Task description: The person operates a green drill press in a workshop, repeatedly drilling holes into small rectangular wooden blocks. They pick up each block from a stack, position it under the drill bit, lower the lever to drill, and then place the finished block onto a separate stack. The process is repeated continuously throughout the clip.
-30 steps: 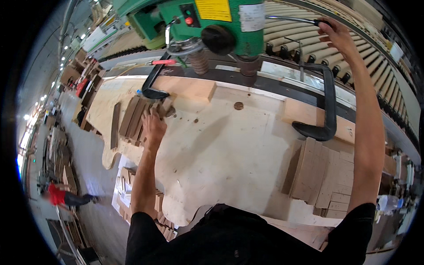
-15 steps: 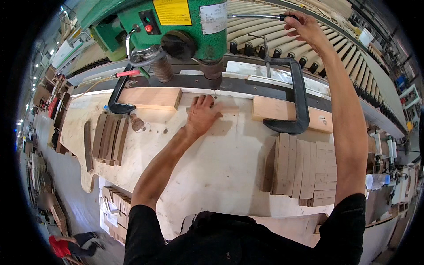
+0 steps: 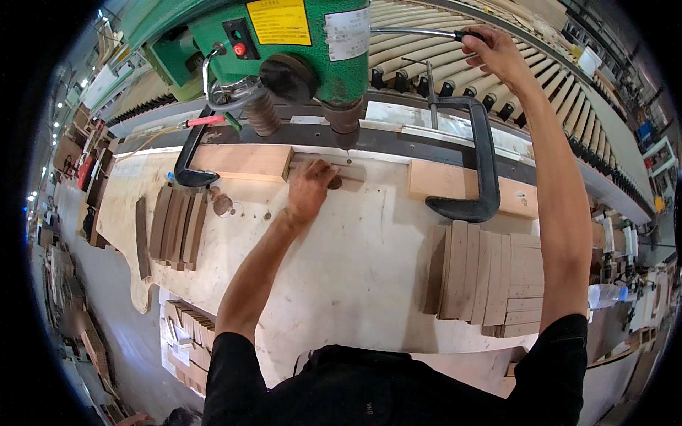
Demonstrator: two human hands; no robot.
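Observation:
A brown wooden strip (image 3: 351,172) lies along the dark metal fence under a green drill press (image 3: 334,78). My left hand (image 3: 308,190) is on it with bent fingers, holding its left part beside a pale wood block (image 3: 245,162). The drill's tip hangs just behind the strip, apart from my fingers. Up to the right, my right hand (image 3: 499,58) is closed around the black grip of the press's feed lever (image 3: 419,31). The strip's left end is partly hidden by my hand.
Black C-clamps (image 3: 483,163) hold the pale block and another pale block (image 3: 444,181) at the fence. Several brown strips (image 3: 176,227) stand at left; a bigger stack (image 3: 490,277) sits at right. Behind runs a roller conveyor (image 3: 568,106). A plastic bottle (image 3: 606,295) is at far right.
My left hand has slid left with the strip, which was blurred by motion and now lies still by the left block. My right hand stays on the lever.

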